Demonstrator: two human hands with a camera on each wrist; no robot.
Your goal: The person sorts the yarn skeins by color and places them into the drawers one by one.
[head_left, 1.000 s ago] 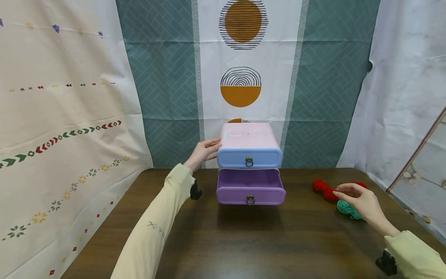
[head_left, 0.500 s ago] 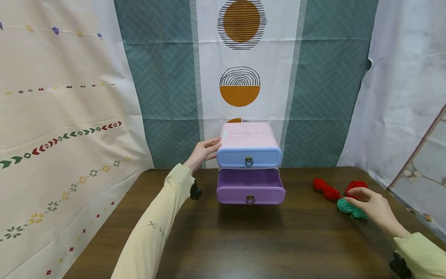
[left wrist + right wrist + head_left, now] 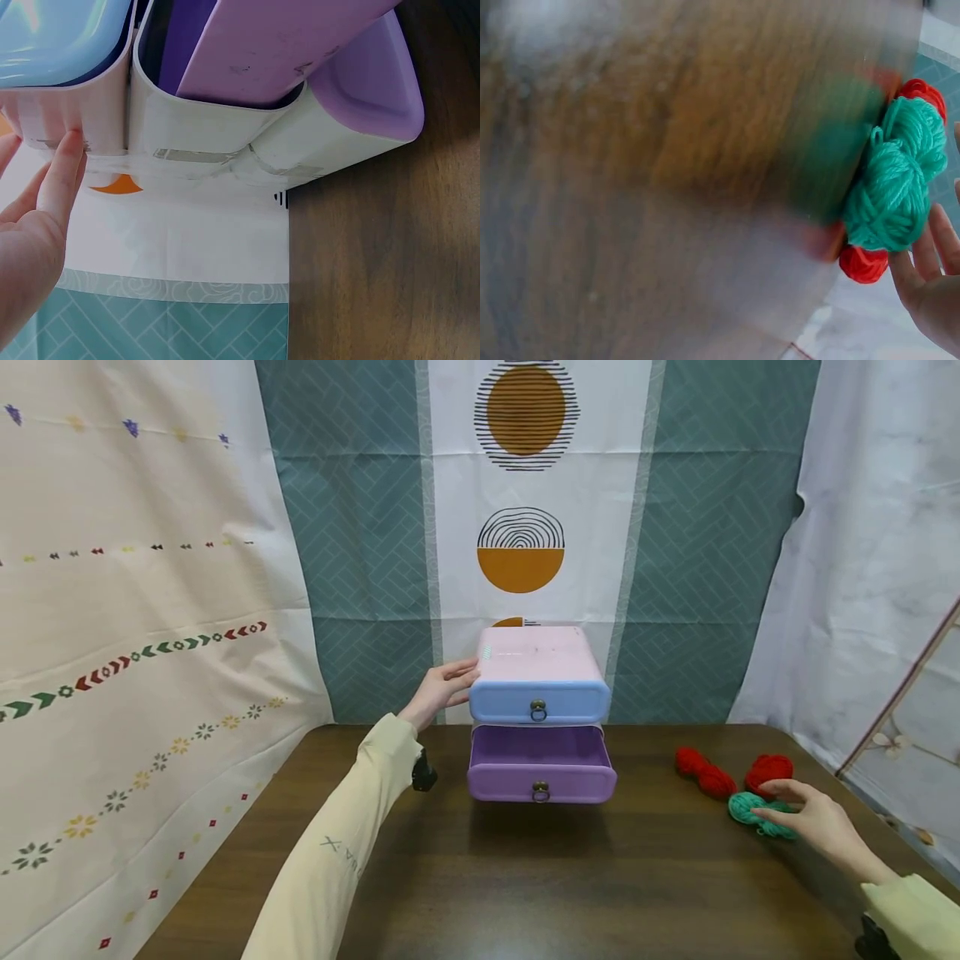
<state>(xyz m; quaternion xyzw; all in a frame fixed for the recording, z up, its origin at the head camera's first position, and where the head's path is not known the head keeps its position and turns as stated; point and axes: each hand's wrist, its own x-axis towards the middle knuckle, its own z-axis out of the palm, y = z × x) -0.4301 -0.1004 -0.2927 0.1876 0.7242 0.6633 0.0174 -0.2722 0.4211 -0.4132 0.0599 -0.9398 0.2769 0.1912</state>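
Observation:
A small drawer cabinet (image 3: pixel 534 653) stands mid-table, pink on top. Its blue drawer (image 3: pixel 498 702) is closed, and the purple drawer (image 3: pixel 504 783) below is pulled out with nothing seen inside. My left hand (image 3: pixel 438 691) rests extended fingers (image 3: pixel 64 176) on the pink side of the cabinet. To the right, a green yarn skein (image 3: pixel 747 810) lies on the table among red yarn. My right hand (image 3: pixel 823 828) is right at that skein, thumb and fingers apart; in the right wrist view its fingertips reach the lower end of the green skein (image 3: pixel 891 191).
One red yarn skein (image 3: pixel 705 772) lies left of the green one, and another red skein (image 3: pixel 769 770) just behind it. The brown wooden table (image 3: pixel 540 893) meets hanging cloths at the back and sides. A patterned cloth (image 3: pixel 150 693) hangs along the left.
My right hand has moved right and toward me, from over the red yarn to the green skein, its thumb and fingers spreading wider. The left hand stays on the cabinet.

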